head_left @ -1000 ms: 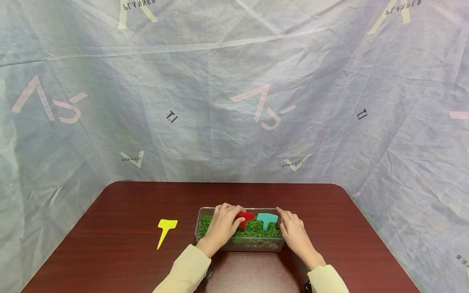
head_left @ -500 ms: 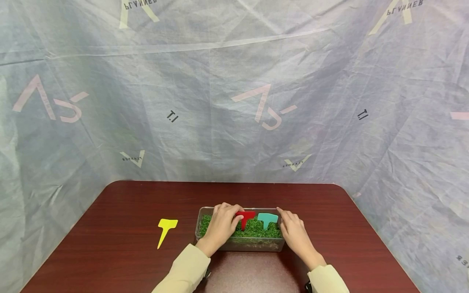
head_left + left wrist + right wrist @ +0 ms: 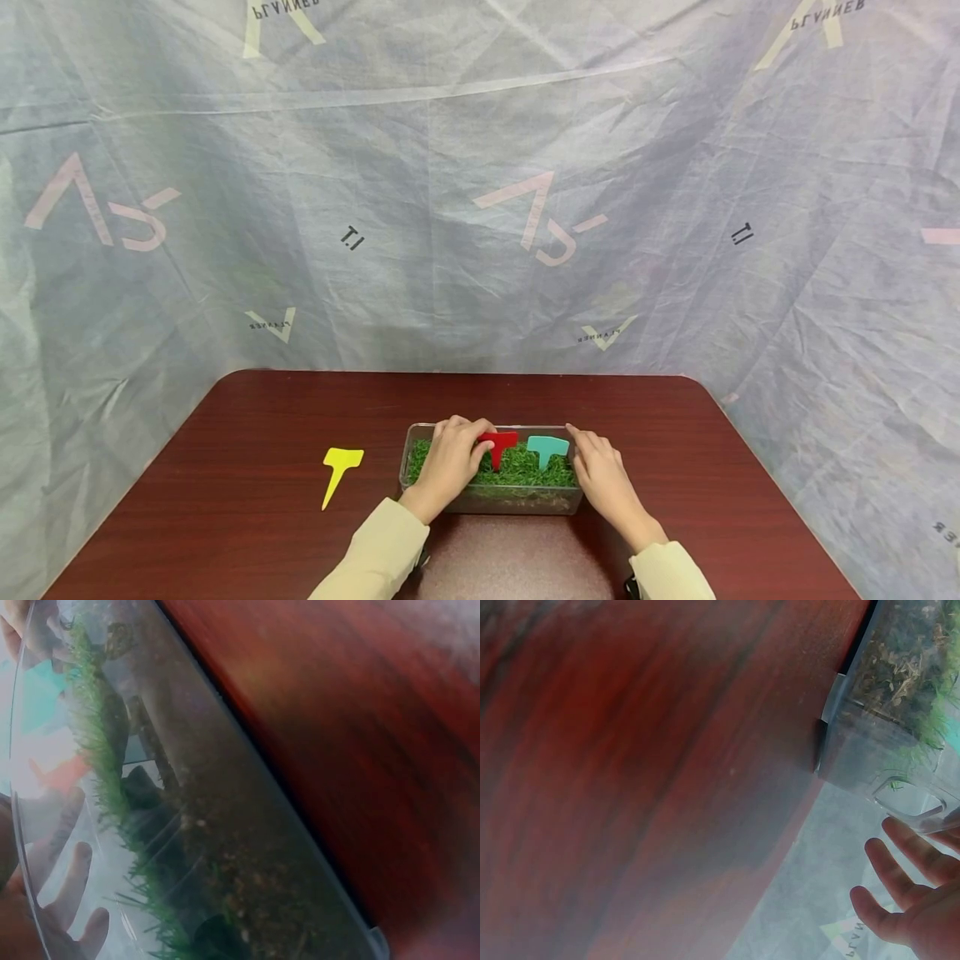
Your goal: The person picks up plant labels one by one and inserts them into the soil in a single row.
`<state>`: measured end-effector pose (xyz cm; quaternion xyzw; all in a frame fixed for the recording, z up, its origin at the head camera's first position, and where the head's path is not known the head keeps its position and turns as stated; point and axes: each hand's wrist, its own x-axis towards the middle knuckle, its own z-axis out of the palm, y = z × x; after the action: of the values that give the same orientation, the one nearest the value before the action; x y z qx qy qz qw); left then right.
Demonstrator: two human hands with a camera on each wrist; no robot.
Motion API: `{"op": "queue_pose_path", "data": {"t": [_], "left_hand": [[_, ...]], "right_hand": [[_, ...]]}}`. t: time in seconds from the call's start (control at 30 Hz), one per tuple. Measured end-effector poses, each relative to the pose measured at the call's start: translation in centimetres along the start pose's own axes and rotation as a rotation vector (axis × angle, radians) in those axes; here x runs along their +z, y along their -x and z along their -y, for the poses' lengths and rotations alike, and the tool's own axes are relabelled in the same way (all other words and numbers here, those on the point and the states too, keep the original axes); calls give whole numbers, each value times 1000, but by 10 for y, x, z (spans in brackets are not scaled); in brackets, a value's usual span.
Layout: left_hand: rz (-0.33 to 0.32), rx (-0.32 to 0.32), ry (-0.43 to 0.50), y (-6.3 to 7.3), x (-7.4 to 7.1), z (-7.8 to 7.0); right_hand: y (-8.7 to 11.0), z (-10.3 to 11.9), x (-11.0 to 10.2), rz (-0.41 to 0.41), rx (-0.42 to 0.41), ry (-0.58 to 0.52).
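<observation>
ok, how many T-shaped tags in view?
3: yellow tag on the table, red tag pinched by the left hand, teal tag upright in the grass. The left hand could hide others.

A creased grey cloth [image 3: 420, 283] hangs behind the dark red, wood-grained surface [image 3: 262, 433] and along both its sides, printed with pale pink marks [image 3: 536, 208] and yellow marks [image 3: 831, 35] (some lettered PLANNER, flipped).

Dark red table [image 3: 255, 450], creased grey cloth walls [image 3: 427, 317], pale sheen [image 3: 517, 558], perhaps reflected light
</observation>
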<state>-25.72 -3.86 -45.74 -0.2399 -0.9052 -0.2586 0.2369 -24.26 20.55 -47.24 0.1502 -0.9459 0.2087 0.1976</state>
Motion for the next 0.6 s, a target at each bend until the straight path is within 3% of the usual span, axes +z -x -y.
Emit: {"op": "queue_pose_path", "data": {"t": [0.6], "left_hand": [[99,-10,-36,-2,-8,-2]], "right_hand": [[0,0,-1,18,15,-13]]}}
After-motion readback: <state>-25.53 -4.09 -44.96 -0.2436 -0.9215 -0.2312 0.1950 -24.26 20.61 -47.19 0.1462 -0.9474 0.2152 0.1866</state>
